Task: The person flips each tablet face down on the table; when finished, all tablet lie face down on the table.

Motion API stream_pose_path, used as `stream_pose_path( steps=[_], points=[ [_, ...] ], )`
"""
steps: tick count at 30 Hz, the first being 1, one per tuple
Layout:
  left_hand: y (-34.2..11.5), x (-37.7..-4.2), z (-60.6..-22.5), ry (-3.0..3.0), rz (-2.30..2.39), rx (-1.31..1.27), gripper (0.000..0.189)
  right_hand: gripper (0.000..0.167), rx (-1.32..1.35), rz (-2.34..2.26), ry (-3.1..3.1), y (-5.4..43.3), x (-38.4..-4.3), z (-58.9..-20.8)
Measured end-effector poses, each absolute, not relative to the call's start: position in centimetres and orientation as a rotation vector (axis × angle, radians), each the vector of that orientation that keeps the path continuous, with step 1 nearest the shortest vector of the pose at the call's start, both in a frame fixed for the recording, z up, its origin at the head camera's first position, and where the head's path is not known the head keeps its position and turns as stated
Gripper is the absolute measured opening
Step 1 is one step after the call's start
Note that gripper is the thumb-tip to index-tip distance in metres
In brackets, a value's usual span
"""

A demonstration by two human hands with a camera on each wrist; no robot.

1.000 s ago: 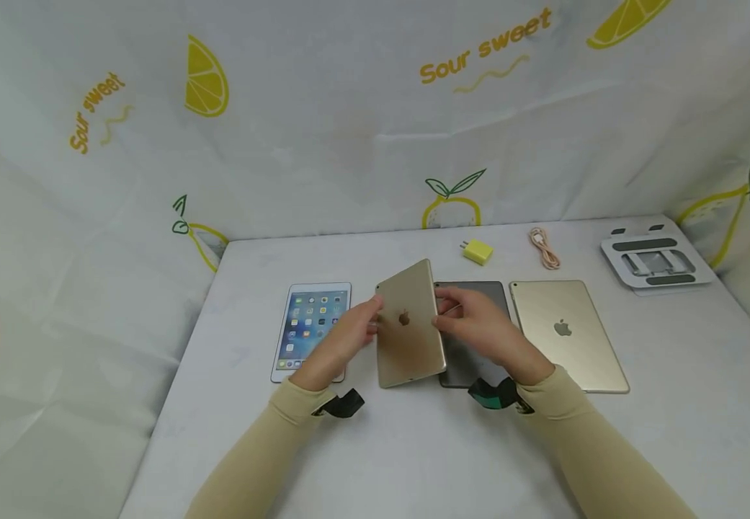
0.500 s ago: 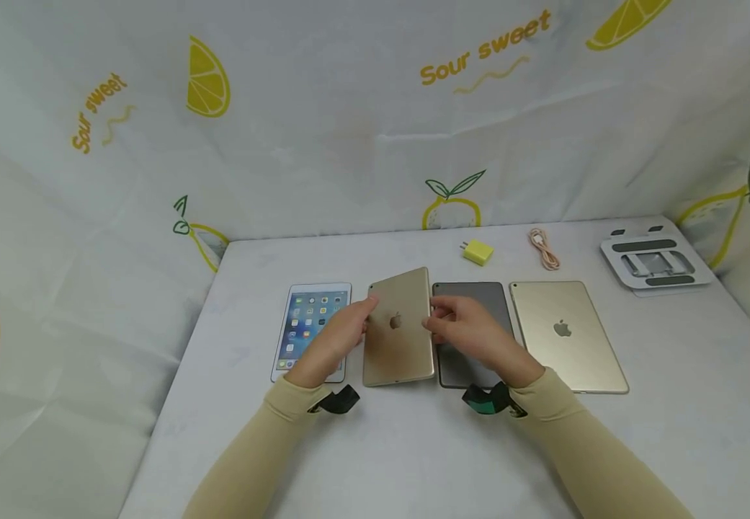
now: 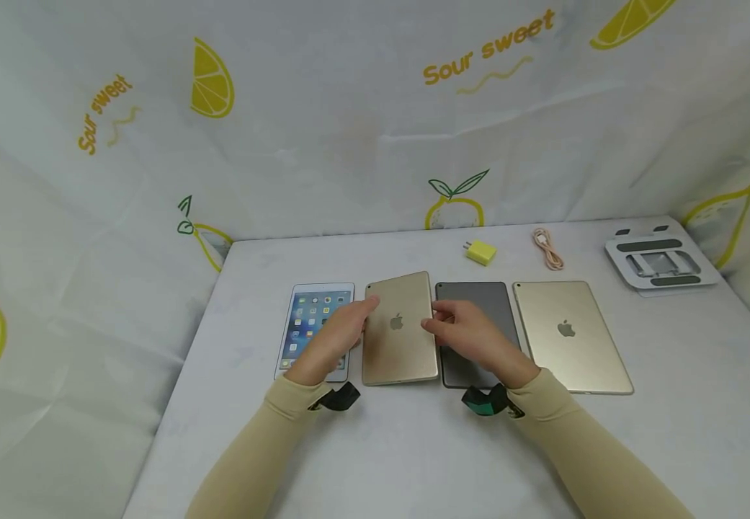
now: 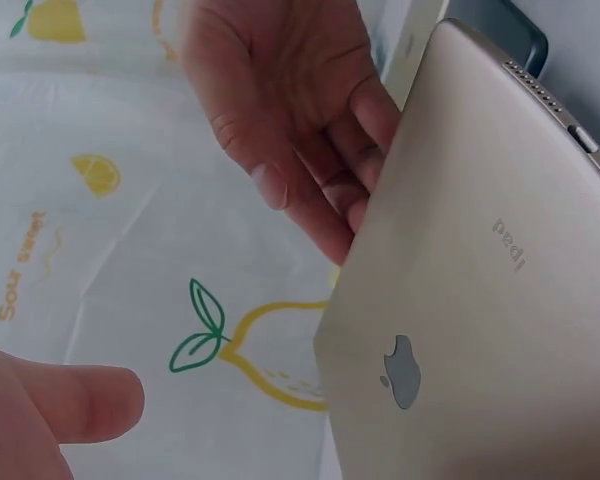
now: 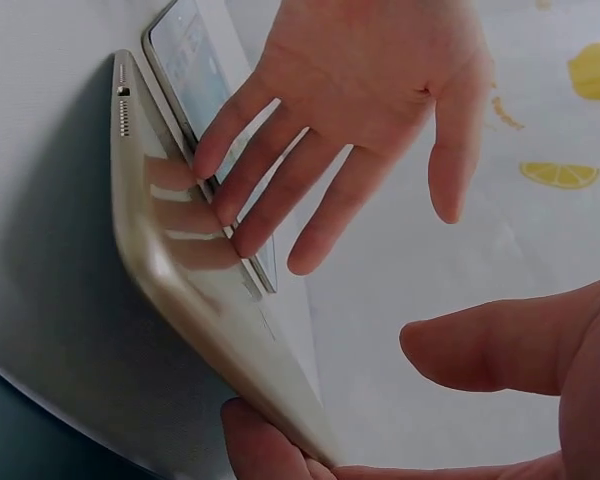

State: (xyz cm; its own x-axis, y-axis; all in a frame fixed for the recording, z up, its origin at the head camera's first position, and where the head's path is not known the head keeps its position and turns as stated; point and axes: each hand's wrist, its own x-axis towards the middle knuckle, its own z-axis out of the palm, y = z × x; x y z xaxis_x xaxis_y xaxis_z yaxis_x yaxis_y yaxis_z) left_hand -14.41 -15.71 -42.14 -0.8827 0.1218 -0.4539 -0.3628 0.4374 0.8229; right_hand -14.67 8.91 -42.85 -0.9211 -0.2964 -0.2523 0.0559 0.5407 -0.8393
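A gold iPad (image 3: 400,353), its back with the apple logo upward, leans over the table with its right side raised. My left hand (image 3: 342,331) is at its left edge; in the right wrist view that hand's fingers (image 5: 280,190) reach straight down to the edge, thumb held away. My right hand (image 3: 472,335) is at the raised right edge. Its fingers go under the edge in the left wrist view, and its thumb stands apart from the back. A small white tablet (image 3: 303,324) with a lit home screen lies left, partly behind my left hand.
To the right lie a dark grey tablet (image 3: 498,292), partly covered by my right hand, and a larger gold iPad (image 3: 565,310). Further back are a yellow charger plug (image 3: 480,252), a coiled pink cable (image 3: 548,251) and a folded tablet stand (image 3: 660,259).
The gold iPad has shifted left and down, off the dark tablet, and has tipped flatter toward the table. Both hands have moved with it at its edges.
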Motion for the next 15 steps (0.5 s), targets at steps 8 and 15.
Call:
stream_pose_path(
  steps=[8,15],
  points=[
    [-15.81,-14.62,-42.26,2.266,1.416,-0.222,0.084,0.066,-0.183,-1.265,2.437,8.83,-14.64,-43.08],
    [-15.76,-14.74,-42.20,2.300,1.385,-0.216,0.079,0.066,-0.183,-1.207,2.467,8.72,-14.53,-43.17]
  ],
)
